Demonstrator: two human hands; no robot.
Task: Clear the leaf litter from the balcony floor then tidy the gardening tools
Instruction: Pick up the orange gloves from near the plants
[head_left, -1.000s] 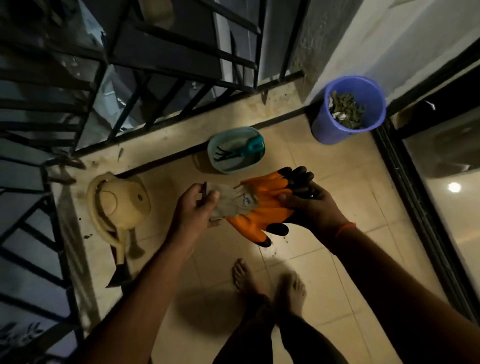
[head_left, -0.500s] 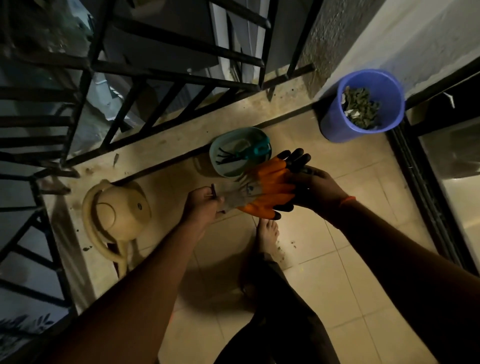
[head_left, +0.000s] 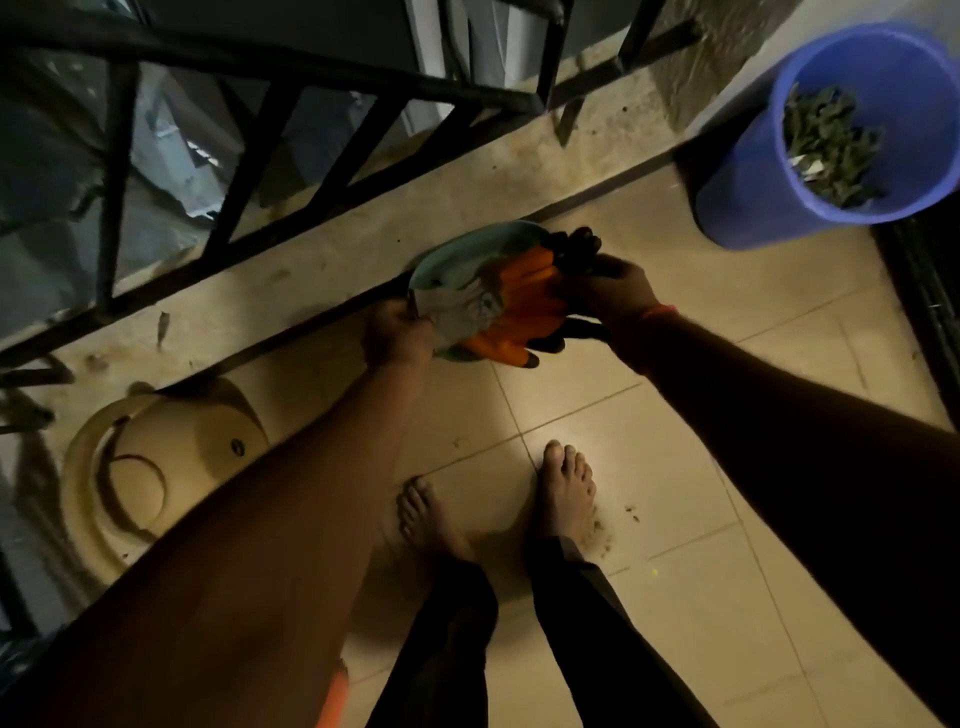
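The person stands barefoot on the tiled balcony floor (head_left: 649, 364) and holds a stacked pair of orange gardening gloves (head_left: 519, 301) directly over a pale green bowl (head_left: 457, 254) that sits on the floor just beside the raised ledge under the railing (head_left: 249, 171). The left hand (head_left: 397, 332) pinches the grey cuff end, and the right hand (head_left: 610, 293) grips the dark fingertip end, so the gloves lie stretched flat between both hands, likely to keep the pair together while it is lowered into the bowl with the other tools. The gloves' long axis runs roughly left to right, cuffs towards the person's left and fingertips pointing right and slightly away towards the blue bucket (head_left: 753, 197). That bucket stands in the corner, well apart from the hands, with dry leaves (head_left: 826, 150) inside it, which suggests the sweeping is largely done. A beige watering can (head_left: 156, 467) lies near the ledge on the left.
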